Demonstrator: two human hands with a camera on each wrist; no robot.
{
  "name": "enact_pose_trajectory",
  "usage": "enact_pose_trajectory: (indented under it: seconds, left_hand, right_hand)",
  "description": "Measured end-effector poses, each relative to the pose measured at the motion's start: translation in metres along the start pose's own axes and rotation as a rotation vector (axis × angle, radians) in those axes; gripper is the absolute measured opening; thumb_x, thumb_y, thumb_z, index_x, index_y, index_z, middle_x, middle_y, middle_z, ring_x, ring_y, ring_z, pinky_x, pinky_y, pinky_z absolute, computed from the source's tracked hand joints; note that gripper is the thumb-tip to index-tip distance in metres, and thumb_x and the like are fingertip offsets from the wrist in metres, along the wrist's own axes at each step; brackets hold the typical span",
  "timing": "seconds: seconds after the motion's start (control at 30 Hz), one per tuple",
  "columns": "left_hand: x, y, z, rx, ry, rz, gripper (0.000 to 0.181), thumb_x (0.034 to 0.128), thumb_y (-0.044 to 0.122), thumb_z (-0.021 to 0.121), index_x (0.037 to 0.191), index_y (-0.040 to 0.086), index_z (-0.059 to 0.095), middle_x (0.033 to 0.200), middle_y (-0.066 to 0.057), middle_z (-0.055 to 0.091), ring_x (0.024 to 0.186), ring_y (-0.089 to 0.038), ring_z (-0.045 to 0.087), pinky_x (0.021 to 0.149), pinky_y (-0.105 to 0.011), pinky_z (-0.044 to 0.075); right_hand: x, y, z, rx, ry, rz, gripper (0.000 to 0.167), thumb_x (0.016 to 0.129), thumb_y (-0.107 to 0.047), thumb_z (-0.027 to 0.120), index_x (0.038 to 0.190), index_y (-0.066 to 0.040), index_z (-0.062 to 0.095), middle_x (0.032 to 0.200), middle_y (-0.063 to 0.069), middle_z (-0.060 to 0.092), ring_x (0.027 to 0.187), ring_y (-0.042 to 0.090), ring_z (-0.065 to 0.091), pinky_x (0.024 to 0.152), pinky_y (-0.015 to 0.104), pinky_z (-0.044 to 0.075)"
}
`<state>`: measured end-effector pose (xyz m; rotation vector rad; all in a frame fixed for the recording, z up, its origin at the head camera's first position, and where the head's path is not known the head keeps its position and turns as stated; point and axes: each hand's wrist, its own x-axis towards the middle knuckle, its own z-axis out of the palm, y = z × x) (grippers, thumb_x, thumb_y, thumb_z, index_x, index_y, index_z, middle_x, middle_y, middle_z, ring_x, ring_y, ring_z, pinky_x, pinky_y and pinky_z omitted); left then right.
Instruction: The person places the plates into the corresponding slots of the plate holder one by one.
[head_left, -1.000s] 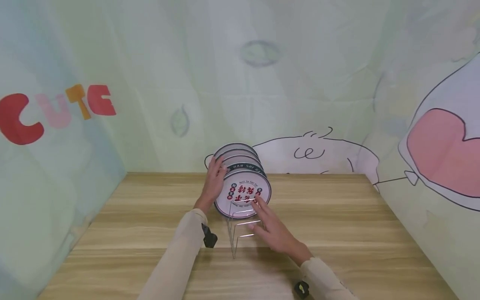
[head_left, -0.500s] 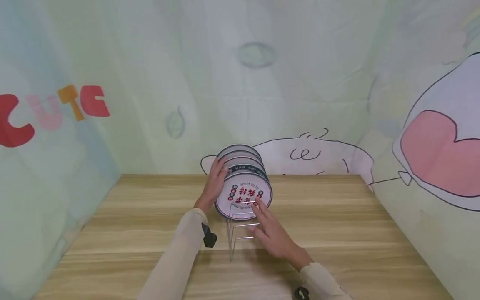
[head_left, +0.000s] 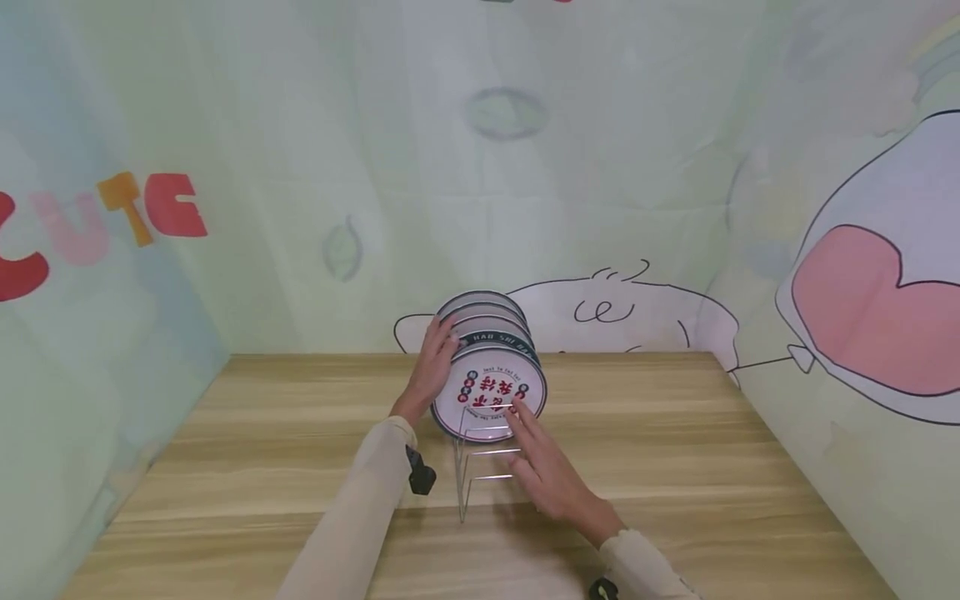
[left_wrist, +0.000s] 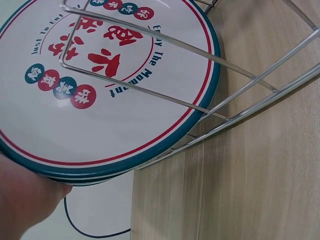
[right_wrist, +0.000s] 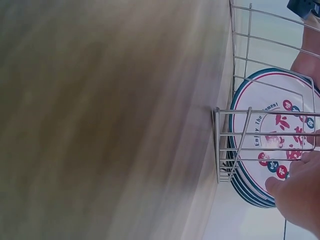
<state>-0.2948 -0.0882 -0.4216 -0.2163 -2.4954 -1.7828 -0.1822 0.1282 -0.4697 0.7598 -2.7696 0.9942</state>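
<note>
Several round white plates stand on edge in a wire plate rack. The front plate (head_left: 483,383) has a dark teal rim, red lettering and small coloured dots. My left hand (head_left: 429,367) holds the plates' left edge, with fingertips at the rims behind the front plate. In the left wrist view that left hand (left_wrist: 30,197) is against the rim, its fingers partly hidden. My right hand (head_left: 551,471) is at the right side of the wire rack (head_left: 462,479), fingers extended to its upper wire before the front plate. The right wrist view has the right hand's thumb (right_wrist: 274,186) near that plate.
The rack stands on a wood-grain table (head_left: 300,433). Behind the table rises a printed cloth backdrop (head_left: 420,167), with more printed cloth on the left and right. A black strap piece (head_left: 422,475) is on the left wrist.
The head view has shifted slightly, moving the backdrop a little left. Both hands stay at the plates and rack, and the plates keep nearly the same position.
</note>
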Motion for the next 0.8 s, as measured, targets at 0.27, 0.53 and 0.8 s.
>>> enact_pose_trajectory:
  seconds: [0.27, 0.53, 0.8]
  left_hand:
    - [0.003, 0.004, 0.007, -0.029, -0.012, 0.016, 0.054, 0.1071, 0.036, 0.03, 0.159, 0.022, 0.028, 0.171, -0.005, -0.002, 0.157, -0.03, -0.005, 0.125, -0.058, 0.001]
    - [0.003, 0.005, 0.007, 0.006, -0.04, 0.022, 0.054, 0.1072, 0.035, 0.029, 0.159, 0.02, 0.026, 0.17, -0.007, -0.002, 0.157, -0.032, -0.004, 0.125, -0.058, 0.001]
    - [-0.006, 0.002, -0.017, 0.253, 0.014, 0.054, 0.053, 0.108, 0.032, 0.027, 0.157, 0.014, 0.032, 0.168, -0.017, 0.01, 0.156, -0.038, 0.0, 0.125, -0.059, 0.004]
  right_hand:
    - [-0.003, 0.001, -0.006, -0.007, 0.008, 0.016, 0.061, 0.098, -0.02, 0.043, 0.157, -0.007, 0.03, 0.169, 0.004, 0.014, 0.156, 0.024, 0.017, 0.123, 0.048, 0.024]
    - [-0.006, 0.002, -0.009, -0.025, -0.003, 0.023, 0.06, 0.1, -0.022, 0.044, 0.157, -0.008, 0.03, 0.169, 0.005, 0.015, 0.155, 0.027, 0.018, 0.123, 0.049, 0.024]
    - [-0.004, -0.001, -0.025, -0.129, 0.052, 0.006, 0.057, 0.103, -0.035, 0.046, 0.155, -0.012, 0.037, 0.167, 0.009, 0.023, 0.154, 0.031, 0.021, 0.122, 0.057, 0.024]
